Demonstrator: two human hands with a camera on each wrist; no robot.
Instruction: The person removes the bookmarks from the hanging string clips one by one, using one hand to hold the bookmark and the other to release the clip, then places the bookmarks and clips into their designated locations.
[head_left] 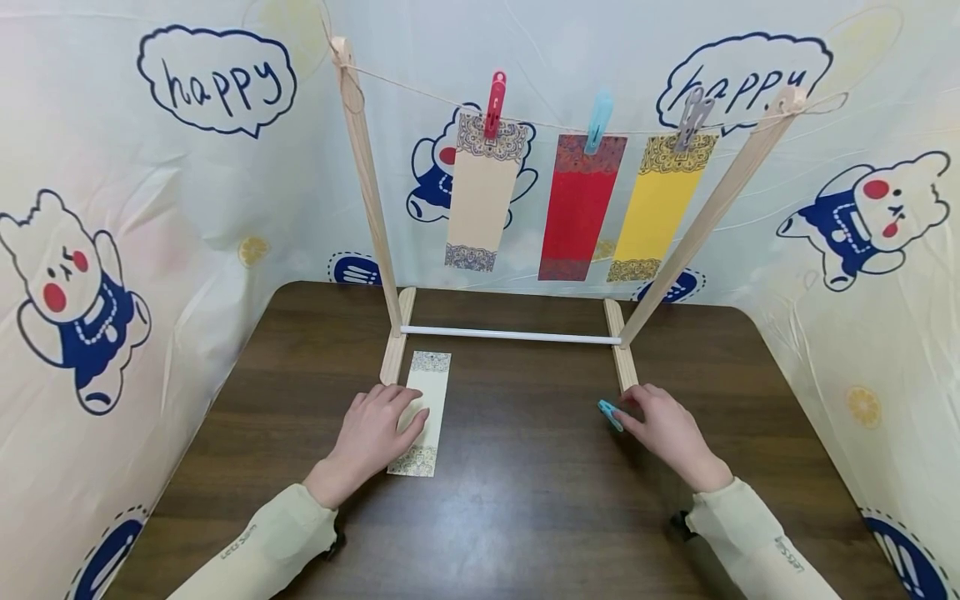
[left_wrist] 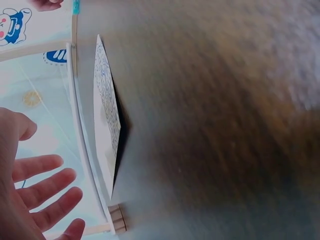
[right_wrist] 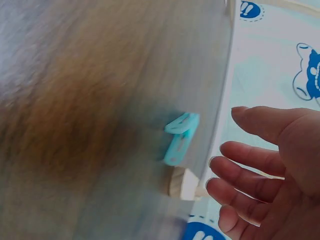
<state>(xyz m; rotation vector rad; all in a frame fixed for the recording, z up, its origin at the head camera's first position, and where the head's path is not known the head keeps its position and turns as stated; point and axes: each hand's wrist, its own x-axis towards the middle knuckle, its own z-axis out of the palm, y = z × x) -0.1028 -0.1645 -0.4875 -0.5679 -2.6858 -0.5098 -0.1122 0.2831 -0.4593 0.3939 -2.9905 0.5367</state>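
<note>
A pale card (head_left: 431,385) with patterned bands at both ends lies on the table at the left. Over it hovers my left hand (head_left: 377,432), fingers loosely extended; the left wrist view has the card (left_wrist: 104,120) flat and the hand (left_wrist: 37,185) apart from it, holding nothing. At the right, a light blue clothespin (head_left: 611,415) rests on the tabletop near the foot of a wooden stand. My right hand (head_left: 669,432) is just beside this clothespin, and in the right wrist view its fingers (right_wrist: 250,187) are spread with a gap to the clothespin (right_wrist: 181,142).
The wooden stand (head_left: 367,196) has a white crossbar (head_left: 510,335) low down and a string (head_left: 390,78) across its top. From the string hang a cream card (head_left: 482,196), a red card (head_left: 582,212) and a yellow card (head_left: 660,212), each clipped. A printed curtain surrounds the table (head_left: 517,517).
</note>
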